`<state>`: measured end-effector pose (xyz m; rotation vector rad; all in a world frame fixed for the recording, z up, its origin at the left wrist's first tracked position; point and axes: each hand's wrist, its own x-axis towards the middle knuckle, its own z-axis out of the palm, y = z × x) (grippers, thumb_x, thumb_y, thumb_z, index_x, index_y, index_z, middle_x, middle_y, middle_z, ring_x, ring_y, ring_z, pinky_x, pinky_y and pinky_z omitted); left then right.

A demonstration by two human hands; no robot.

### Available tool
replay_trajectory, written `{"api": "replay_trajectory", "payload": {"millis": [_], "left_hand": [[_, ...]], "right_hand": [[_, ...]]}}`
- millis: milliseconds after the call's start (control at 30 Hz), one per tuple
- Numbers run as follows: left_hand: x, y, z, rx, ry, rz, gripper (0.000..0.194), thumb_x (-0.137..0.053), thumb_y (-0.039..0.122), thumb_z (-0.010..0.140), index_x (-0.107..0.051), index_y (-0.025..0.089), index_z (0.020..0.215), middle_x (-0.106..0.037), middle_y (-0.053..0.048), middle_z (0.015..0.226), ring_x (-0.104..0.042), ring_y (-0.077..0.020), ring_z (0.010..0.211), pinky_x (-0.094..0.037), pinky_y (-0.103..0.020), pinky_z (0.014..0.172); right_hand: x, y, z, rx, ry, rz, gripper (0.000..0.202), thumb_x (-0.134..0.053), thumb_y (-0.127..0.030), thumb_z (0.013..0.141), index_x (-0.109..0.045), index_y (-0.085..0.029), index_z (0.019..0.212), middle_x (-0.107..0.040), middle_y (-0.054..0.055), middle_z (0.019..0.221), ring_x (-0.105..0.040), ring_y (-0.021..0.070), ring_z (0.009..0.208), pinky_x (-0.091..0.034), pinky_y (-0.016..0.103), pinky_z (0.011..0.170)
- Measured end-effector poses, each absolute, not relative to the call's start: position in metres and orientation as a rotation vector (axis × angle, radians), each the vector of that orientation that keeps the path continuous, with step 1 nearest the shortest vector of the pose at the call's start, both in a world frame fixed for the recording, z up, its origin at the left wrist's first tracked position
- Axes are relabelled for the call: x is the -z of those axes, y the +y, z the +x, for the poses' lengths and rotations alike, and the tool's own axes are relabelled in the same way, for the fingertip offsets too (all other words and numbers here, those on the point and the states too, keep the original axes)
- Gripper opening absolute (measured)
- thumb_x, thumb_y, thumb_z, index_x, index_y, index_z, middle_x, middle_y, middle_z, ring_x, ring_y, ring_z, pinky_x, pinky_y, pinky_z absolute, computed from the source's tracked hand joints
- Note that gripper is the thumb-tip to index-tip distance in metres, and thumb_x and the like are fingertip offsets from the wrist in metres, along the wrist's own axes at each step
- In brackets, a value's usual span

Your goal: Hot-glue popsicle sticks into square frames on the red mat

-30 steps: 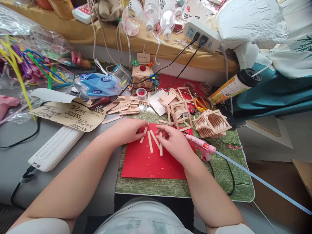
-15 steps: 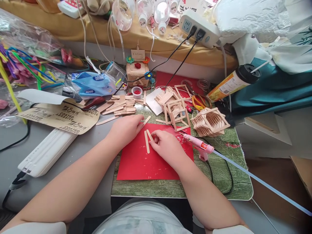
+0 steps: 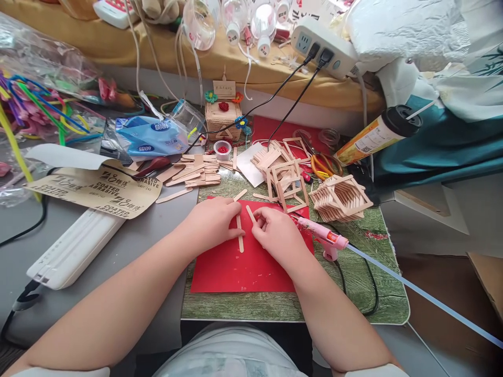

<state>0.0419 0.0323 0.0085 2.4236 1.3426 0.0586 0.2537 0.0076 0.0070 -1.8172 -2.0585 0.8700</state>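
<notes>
On the red sheet, my left hand has its thumb and fingers around an upright wooden stick. Another stick lies slanted at the sheet's top edge, just beyond my left fingertips. My right hand pinches a tilted stick between thumb and fingers, a little to the right of the upright one. The two sticks are apart. Some of each stick is hidden by the fingers.
A pink glue gun lies right of the sheet with its cord. Behind are stick frames, a stacked stick piece, loose sticks, scissors and a cup. Sandpaper and a white power strip lie left.
My left hand has moved right and down from the slanted stick to the upright one. My right hand has shifted slightly right with its stick, widening the gap between the two sticks.
</notes>
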Motion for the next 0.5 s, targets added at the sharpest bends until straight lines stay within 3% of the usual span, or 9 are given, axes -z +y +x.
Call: {"api": "replay_trajectory", "payload": {"millis": [200,333,500], "left_hand": [[-0.007,0.039,0.035,-0.176,1.292,2.517,0.021,-0.062,0.041,0.101,-0.071,0.021,0.101,-0.072,-0.008,0.099,-0.066,-0.0255,0.094,-0.046,-0.034,0.072],[-0.014,0.04,0.025,-0.367,1.356,2.584,0.027,-0.051,0.036,0.108,-0.074,0.021,0.109,-0.075,-0.01,0.104,-0.068,-0.0261,0.1,-0.048,-0.036,0.083],[-0.027,0.026,0.038,-0.084,1.212,2.651,0.03,-0.056,0.04,0.104,-0.075,0.019,0.093,-0.076,-0.01,0.097,-0.07,-0.0275,0.095,-0.05,-0.038,0.08]], "right_hand": [[-0.001,0.007,0.258,-0.685,-2.149,-1.796,0.011,-0.061,-0.015,0.094,-0.071,-0.021,0.095,-0.075,0.006,0.092,-0.067,0.0223,0.085,-0.045,0.032,0.076],[0.0,0.005,0.259,-0.601,-2.202,-1.77,0.007,-0.062,-0.022,0.1,-0.069,-0.021,0.097,-0.072,0.007,0.098,-0.067,0.0233,0.09,-0.045,0.033,0.078],[-0.002,0.004,0.252,-0.596,-2.294,-1.788,0.012,-0.065,-0.022,0.101,-0.067,-0.02,0.089,-0.071,0.008,0.097,-0.066,0.0222,0.087,-0.044,0.032,0.074]]}}
